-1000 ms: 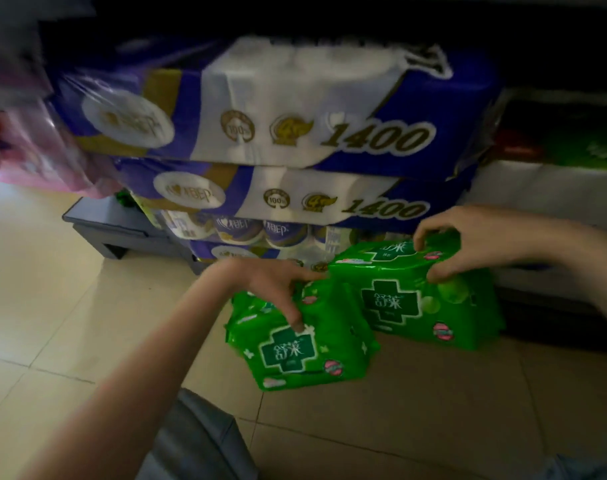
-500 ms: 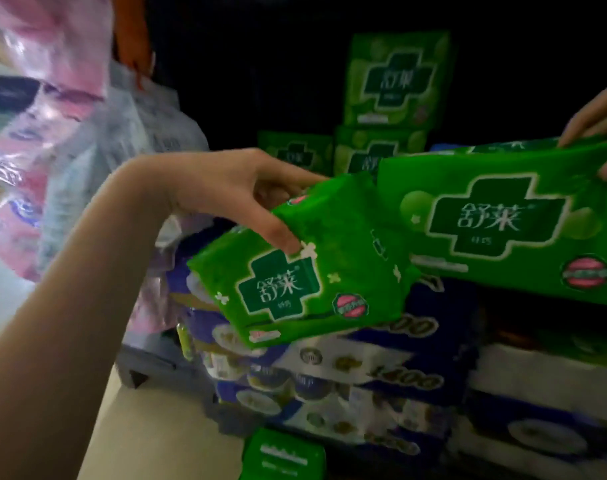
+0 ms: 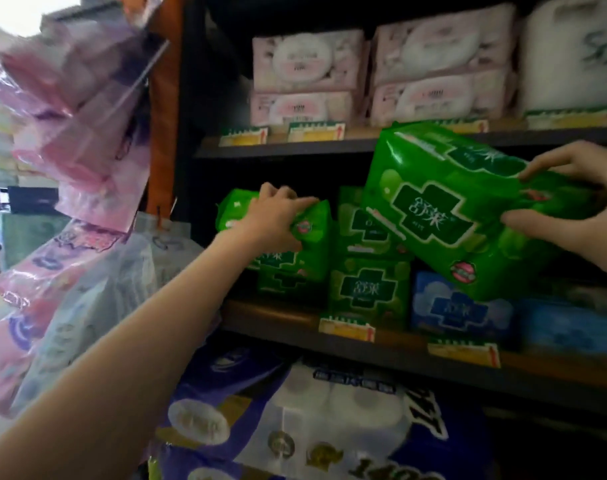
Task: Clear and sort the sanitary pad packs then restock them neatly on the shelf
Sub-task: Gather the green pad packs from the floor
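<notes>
Glossy green plastic pad packs, held at the dark wooden shelf point(image 3: 416, 344).

We curl our left hand point(image 3: 274, 216) fingers round a crinkled soft green pack point(image 3: 312, 233) atop the shelved stack; our right hand point(image 3: 572, 209) pinches a larger pillow-shaped green pack point(image 3: 444, 206), tilted above blue packs point(image 3: 461, 310).

Pink tissue packs point(image 3: 309, 60) above, toilet-roll bales point(image 3: 329, 420) below.
</notes>
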`<action>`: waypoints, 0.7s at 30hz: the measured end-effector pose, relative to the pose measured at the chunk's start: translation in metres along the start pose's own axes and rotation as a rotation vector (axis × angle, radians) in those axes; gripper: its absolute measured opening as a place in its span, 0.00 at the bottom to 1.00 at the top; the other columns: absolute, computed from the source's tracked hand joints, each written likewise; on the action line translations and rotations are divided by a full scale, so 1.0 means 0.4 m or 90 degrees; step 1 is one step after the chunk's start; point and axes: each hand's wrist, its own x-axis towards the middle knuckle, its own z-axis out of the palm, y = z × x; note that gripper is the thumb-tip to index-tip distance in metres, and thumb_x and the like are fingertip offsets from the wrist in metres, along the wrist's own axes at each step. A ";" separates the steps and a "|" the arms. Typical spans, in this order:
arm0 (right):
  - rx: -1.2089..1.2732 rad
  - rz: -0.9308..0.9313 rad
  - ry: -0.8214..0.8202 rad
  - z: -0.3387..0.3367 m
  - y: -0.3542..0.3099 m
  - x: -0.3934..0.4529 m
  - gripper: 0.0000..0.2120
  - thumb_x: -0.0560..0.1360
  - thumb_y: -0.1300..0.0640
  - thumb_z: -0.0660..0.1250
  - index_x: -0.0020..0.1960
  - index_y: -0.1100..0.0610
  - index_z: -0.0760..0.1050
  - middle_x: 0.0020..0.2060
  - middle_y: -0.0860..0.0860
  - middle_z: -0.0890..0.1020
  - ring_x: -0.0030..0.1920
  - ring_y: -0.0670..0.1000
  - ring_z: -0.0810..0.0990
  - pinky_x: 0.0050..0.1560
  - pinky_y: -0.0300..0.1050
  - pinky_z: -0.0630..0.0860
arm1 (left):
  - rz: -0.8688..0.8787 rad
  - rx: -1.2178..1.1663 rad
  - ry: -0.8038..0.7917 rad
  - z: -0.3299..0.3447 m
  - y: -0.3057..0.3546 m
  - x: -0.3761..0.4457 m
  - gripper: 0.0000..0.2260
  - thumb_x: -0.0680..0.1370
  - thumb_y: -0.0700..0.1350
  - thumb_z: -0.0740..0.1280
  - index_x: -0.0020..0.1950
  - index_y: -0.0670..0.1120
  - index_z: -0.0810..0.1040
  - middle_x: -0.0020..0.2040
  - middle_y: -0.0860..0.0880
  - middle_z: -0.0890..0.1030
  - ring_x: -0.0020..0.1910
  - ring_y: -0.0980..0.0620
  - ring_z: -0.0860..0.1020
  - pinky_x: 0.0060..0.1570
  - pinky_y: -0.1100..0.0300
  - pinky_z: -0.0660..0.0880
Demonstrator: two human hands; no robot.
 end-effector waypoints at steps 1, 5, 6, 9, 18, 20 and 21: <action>0.052 0.022 -0.044 0.012 -0.039 -0.025 0.28 0.50 0.24 0.68 0.45 0.34 0.72 0.47 0.45 0.80 0.48 0.49 0.79 0.47 0.43 0.76 | -0.005 0.012 -0.035 0.031 0.000 0.012 0.36 0.73 0.50 0.70 0.76 0.56 0.54 0.70 0.45 0.63 0.67 0.40 0.58 0.64 0.48 0.63; 0.059 0.041 -0.097 0.050 -0.056 0.004 0.17 0.59 0.44 0.74 0.44 0.34 0.71 0.49 0.51 0.78 0.55 0.53 0.74 0.49 0.45 0.70 | -0.023 0.020 -0.124 0.149 -0.012 0.050 0.35 0.75 0.49 0.69 0.76 0.56 0.53 0.72 0.45 0.61 0.69 0.38 0.57 0.66 0.46 0.61; 0.068 0.049 -0.090 0.056 -0.059 0.015 0.17 0.60 0.46 0.75 0.43 0.35 0.71 0.47 0.48 0.76 0.55 0.52 0.72 0.48 0.44 0.67 | -0.031 0.008 -0.140 0.177 -0.017 0.058 0.35 0.75 0.48 0.68 0.76 0.56 0.52 0.73 0.46 0.60 0.70 0.38 0.55 0.66 0.46 0.61; 0.063 0.032 -0.094 0.094 -0.056 -0.002 0.18 0.62 0.52 0.76 0.45 0.39 0.72 0.43 0.38 0.69 0.53 0.50 0.69 0.48 0.42 0.65 | -0.049 -0.013 -0.141 0.268 -0.027 0.059 0.32 0.78 0.47 0.64 0.76 0.56 0.51 0.76 0.49 0.56 0.72 0.41 0.55 0.69 0.48 0.60; 0.061 0.000 -0.119 0.216 -0.086 0.048 0.17 0.65 0.52 0.76 0.51 0.45 0.73 0.42 0.35 0.68 0.56 0.48 0.65 0.51 0.42 0.65 | -0.055 -0.160 0.058 0.365 -0.037 -0.019 0.28 0.79 0.43 0.61 0.77 0.52 0.53 0.76 0.51 0.56 0.75 0.48 0.53 0.71 0.56 0.55; 0.076 -0.008 -0.147 0.269 -0.118 0.080 0.17 0.66 0.51 0.75 0.52 0.47 0.73 0.42 0.36 0.68 0.56 0.48 0.64 0.52 0.43 0.65 | -0.053 -0.094 0.042 0.365 -0.051 -0.025 0.29 0.79 0.47 0.60 0.77 0.54 0.50 0.77 0.52 0.54 0.76 0.50 0.51 0.70 0.53 0.56; 0.082 -0.019 -0.162 0.297 -0.132 0.094 0.17 0.67 0.50 0.74 0.53 0.48 0.73 0.41 0.37 0.68 0.56 0.49 0.63 0.53 0.43 0.65 | -0.066 -0.078 0.025 0.363 -0.057 -0.018 0.28 0.79 0.48 0.59 0.77 0.54 0.51 0.77 0.52 0.54 0.76 0.50 0.51 0.70 0.52 0.57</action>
